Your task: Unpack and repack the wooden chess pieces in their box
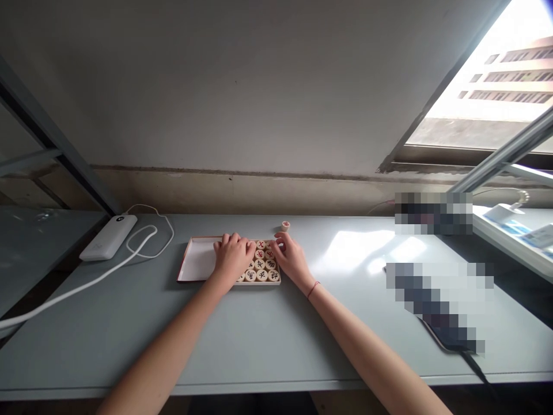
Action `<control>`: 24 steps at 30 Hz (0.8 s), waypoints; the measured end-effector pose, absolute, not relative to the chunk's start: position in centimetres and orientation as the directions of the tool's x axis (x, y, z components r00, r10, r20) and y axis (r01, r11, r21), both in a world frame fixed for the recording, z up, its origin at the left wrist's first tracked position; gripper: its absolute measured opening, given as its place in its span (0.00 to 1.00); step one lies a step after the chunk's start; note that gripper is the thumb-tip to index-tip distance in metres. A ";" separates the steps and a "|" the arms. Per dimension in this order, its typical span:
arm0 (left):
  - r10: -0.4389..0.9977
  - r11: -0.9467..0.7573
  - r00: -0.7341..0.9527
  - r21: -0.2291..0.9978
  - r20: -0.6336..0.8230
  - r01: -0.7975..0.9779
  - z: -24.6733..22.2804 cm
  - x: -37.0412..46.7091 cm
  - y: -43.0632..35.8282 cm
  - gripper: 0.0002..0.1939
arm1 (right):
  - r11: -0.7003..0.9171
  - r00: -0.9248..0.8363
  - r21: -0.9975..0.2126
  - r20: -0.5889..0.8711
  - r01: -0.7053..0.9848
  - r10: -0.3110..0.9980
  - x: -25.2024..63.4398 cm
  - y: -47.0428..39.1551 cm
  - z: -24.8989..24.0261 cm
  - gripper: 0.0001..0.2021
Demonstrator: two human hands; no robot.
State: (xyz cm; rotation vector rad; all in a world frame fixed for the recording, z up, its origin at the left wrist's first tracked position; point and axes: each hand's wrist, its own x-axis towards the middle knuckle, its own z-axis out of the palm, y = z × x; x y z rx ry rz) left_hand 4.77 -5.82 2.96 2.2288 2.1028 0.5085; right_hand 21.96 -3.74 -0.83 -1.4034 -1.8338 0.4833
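Observation:
A shallow box [196,260] lies on the desk. Its left part shows a bare white inside, and its right part is filled with rows of round Chinese chess pieces [260,264] marked in red and black characters. Across the middle of the box rests my left hand [233,255], fingers spread over the pieces and hiding some of them. My right hand [292,256] is at the box's right edge, thumb and forefinger curved but apart, touching or very near the end pieces. Just beyond it, a small stack of chess pieces [286,226] stands outside the box.
A white power bank [109,237] with a white cable [86,293] lies at the left. At the right is a blurred dark device [436,311] with a black cord. A white tray [514,242] stands beyond the desk's right side. Metal frame posts and a wall bound the desk [259,340].

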 end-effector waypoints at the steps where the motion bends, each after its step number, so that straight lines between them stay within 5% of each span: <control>1: 0.977 -0.088 0.031 0.266 0.212 0.960 2.9 4.8 -5.9 0.17 | 0.313 -0.098 -0.694 0.332 0.649 0.938 21.9 -3.7 -0.8 0.13; 5: 0.974 -0.123 0.048 0.337 0.223 0.934 2.8 4.7 -6.0 0.12 | 0.355 -0.063 -0.667 0.420 0.655 0.905 21.9 -3.7 -0.6 0.11; 9: 0.924 -0.215 0.039 0.432 0.381 0.876 3.7 4.9 -6.8 0.09 | 0.610 -0.204 -0.533 0.631 0.587 0.748 21.5 -4.6 0.6 0.11; 15: 0.925 -0.295 -0.018 0.749 0.379 0.593 4.8 5.5 -8.0 0.10 | 0.772 -0.292 -0.427 0.750 0.470 0.593 21.0 -5.4 1.9 0.10; 20: 0.949 -0.238 -0.128 0.921 0.288 0.308 4.3 5.1 -7.4 0.12 | 0.563 -0.063 -0.458 0.735 0.688 0.675 23.8 -3.2 1.2 0.06; 24: 0.967 -0.188 -0.137 0.963 0.216 0.195 3.5 4.7 -6.7 0.15 | 0.258 0.039 -0.477 0.528 0.840 0.848 26.6 -1.4 0.0 0.07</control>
